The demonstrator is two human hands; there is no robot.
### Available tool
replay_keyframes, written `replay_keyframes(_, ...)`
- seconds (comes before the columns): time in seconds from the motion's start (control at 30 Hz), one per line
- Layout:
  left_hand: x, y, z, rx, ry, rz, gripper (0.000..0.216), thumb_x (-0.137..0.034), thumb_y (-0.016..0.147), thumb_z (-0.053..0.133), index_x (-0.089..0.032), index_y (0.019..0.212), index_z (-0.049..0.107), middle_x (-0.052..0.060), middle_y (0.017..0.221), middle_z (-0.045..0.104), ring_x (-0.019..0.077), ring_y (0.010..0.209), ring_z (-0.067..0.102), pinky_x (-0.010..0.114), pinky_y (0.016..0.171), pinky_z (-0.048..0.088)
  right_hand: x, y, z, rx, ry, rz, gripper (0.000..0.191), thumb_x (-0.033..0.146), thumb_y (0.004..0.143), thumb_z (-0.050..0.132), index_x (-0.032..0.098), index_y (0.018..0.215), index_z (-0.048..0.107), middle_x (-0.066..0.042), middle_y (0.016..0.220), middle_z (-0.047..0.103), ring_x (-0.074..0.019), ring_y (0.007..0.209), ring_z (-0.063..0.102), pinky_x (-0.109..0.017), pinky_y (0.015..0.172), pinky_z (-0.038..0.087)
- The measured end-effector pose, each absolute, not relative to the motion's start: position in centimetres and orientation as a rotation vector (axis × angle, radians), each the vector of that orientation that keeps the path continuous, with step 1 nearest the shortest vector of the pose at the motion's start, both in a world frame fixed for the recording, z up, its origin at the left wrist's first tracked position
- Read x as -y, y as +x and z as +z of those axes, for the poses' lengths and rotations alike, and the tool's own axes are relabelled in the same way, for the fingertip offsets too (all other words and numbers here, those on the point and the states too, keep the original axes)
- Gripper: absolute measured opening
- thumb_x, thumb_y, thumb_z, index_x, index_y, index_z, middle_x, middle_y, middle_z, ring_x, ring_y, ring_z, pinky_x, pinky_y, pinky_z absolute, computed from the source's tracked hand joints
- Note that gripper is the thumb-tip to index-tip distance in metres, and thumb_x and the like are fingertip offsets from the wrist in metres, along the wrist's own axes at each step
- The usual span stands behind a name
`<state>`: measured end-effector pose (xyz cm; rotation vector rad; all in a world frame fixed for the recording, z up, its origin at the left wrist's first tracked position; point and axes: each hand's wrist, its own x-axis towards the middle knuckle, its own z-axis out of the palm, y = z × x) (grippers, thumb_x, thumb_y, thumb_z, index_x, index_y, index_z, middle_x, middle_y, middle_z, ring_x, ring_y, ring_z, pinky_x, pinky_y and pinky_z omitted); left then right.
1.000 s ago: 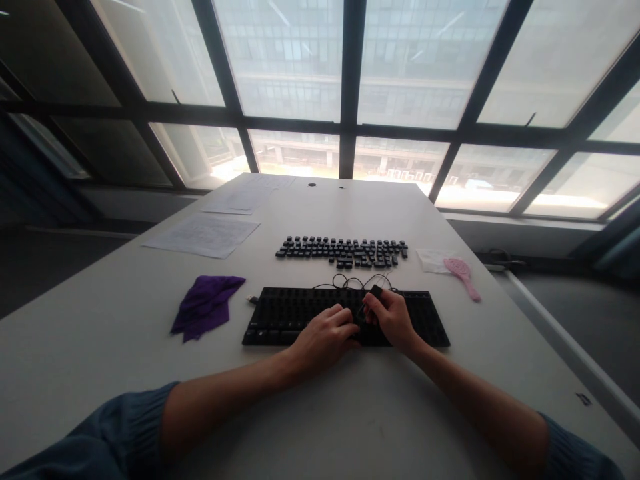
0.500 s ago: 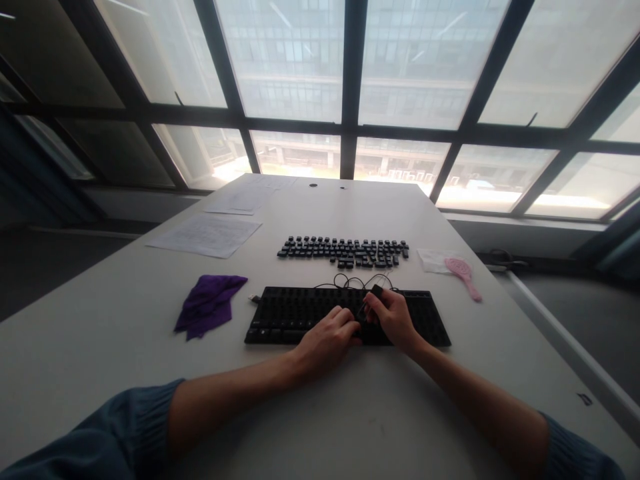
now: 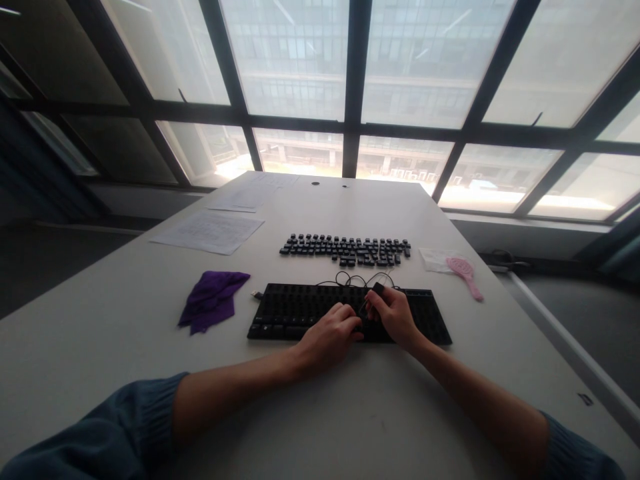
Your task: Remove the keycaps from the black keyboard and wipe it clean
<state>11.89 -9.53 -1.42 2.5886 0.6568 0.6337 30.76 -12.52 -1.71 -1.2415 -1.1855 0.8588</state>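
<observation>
A black keyboard (image 3: pixel 283 313) lies in front of me, with most keycaps off and some left along its near left rows. My right hand (image 3: pixel 395 317) is closed around a keycap puller (image 3: pixel 378 289), its black end up and its thin wires pointing down to the keys. My left hand (image 3: pixel 330 333) rests on the near middle of the keyboard, fingers curled together close to the puller's wires. What its fingertips hold, if anything, is hidden. Behind the keyboard, loose black keycaps (image 3: pixel 345 248) lie in rows on the table.
To the left are a purple cloth (image 3: pixel 213 300) and paper sheets (image 3: pixel 207 232). A pink hairbrush (image 3: pixel 465 275) lies on the right by a clear plastic bag (image 3: pixel 434 260). The keyboard's black cable (image 3: pixel 345 279) loops behind it, its USB plug (image 3: pixel 257 295) at the left corner.
The view has shifted slightly. Both hands stay at nearly the same spot on the keyboard, and the right hand still grips the keycap puller.
</observation>
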Motion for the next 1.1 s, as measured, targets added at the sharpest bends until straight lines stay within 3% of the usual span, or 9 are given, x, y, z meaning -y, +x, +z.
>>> replay_keyframes(0.43,9.2,11.5,-0.6,-0.598,2.277,0.81,0.014,-0.021,0.086,0.072,-0.021,0.1,0.073,0.005,0.097,0.062,0.016,0.089,0.061,0.028,0.083,0.052,12.4,30.9,-1.8,1.17,-1.228,0.884,0.036,0.05,0.087,0.065,0.017,0.072,0.062,-0.001,0.059,0.063,-0.0141,0.048,0.057,-0.025,0.045,0.042)
replay_keyframes(0.63,7.8,10.8,2.9,-0.638,2.287,0.945,0.013,-0.027,0.087,0.071,-0.021,0.098,0.074,0.006,0.099,0.067,0.0184,0.092,0.063,0.03,0.083,0.053,12.3,30.9,-1.9,1.157,-1.217,0.895,0.035,0.048,0.087,0.065,0.016,0.072,0.061,-0.001,0.061,0.063,-0.014,0.048,0.057,-0.024,0.045,0.043)
replay_keyframes(0.77,3.5,10.3,5.0,-0.812,2.327,1.04,0.019,-0.028,0.084,0.074,-0.02,0.101,0.074,0.005,0.096,0.071,0.0169,0.082,0.065,0.028,0.076,0.054,12.3,30.9,-1.9,1.149,-1.208,0.905,0.036,0.049,0.087,0.065,0.016,0.073,0.062,-0.001,0.061,0.062,-0.0137,0.047,0.057,-0.024,0.044,0.042)
replay_keyframes(0.83,0.4,10.3,5.2,-0.888,2.356,1.035,0.024,-0.028,0.082,0.076,-0.018,0.103,0.073,0.004,0.091,0.072,0.016,0.077,0.065,0.028,0.076,0.054,12.3,30.9,-1.9,1.151,-1.206,0.905,0.036,0.049,0.087,0.065,0.016,0.072,0.062,-0.001,0.06,0.062,-0.0135,0.047,0.056,-0.023,0.043,0.042)
replay_keyframes(1.1,-7.8,11.8,1.6,-1.096,2.506,0.675,0.01,-0.017,0.074,0.077,-0.017,0.084,0.076,0.002,0.076,0.072,0.0153,0.071,0.064,0.026,0.071,0.051,12.3,30.8,-2.0,1.144,-1.198,0.91,0.035,0.048,0.086,0.065,0.016,0.073,0.062,-0.001,0.06,0.062,-0.0134,0.047,0.056,-0.023,0.043,0.042)
